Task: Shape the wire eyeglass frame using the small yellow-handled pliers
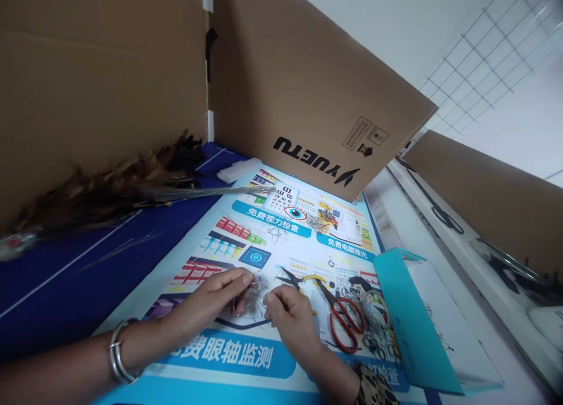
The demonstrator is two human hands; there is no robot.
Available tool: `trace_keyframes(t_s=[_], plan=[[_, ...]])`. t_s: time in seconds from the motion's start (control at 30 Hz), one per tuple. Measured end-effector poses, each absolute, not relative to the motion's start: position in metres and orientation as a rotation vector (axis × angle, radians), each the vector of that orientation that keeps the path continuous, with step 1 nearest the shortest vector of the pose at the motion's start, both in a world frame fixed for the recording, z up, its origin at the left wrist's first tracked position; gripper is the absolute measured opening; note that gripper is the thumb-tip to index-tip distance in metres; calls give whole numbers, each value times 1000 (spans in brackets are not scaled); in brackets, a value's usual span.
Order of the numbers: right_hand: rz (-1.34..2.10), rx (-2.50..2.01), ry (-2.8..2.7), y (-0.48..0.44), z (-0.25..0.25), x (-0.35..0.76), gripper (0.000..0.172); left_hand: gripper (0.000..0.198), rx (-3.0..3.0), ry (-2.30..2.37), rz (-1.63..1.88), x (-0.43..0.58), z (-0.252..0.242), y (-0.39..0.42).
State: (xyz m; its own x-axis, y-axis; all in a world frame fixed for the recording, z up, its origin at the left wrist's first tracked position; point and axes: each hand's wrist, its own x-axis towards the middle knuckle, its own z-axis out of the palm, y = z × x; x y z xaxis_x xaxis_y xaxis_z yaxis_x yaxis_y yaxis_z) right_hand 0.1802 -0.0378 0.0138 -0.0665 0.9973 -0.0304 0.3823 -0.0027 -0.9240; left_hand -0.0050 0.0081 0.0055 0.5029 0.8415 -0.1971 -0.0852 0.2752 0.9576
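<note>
Fine loops of thin wire (258,284) show at the fingertips of my left hand (231,289), which is closed in a pinch. Close to its right, my right hand (291,318) is also pinched, thumb against fingers; whatever lies between them is too small to make out. Just beyond my right hand are pliers (294,278) with dark jaws and a yellow handle. Red-handled scissors (343,320) lie to the right, partly over the pliers. Beside them is a coil of silvery wire (376,310), with small dark rings and wire bits (382,341) below it.
A printed poster (224,367) covers the work surface. At right lies an open teal-and-white box (398,317) holding thin pieces. Brown feathers (132,173) with long pale stems rest on blue cloth (101,264) at left. A cardboard wall (285,82) stands behind.
</note>
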Motion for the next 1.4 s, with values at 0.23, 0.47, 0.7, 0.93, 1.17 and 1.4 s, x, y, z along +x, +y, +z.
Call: trace_keyframes(t_s=[0.23,0.47,0.7,0.93,1.17,1.4], plan=[[1192,-1404,-1347,-41,9,180,30,41,1058,815,707,-4,6,8],[1325,-1346,-1203,-42,5,182,31,35,1015,848,751,-2,1,5],[1297,-1304,-1238,-44,0,182,35,30,942,908,818,0,2,-1],[1330,-1267,-1230,-44,-2,183,36,28,919,909,864,-1,8,-13],[1319,-1262,-1247,-44,-3,183,33,31,886,889,841,-3,12,-20],[1344,-1290,-1194,-41,1,183,29,29,884,871,780,-7,6,-20]])
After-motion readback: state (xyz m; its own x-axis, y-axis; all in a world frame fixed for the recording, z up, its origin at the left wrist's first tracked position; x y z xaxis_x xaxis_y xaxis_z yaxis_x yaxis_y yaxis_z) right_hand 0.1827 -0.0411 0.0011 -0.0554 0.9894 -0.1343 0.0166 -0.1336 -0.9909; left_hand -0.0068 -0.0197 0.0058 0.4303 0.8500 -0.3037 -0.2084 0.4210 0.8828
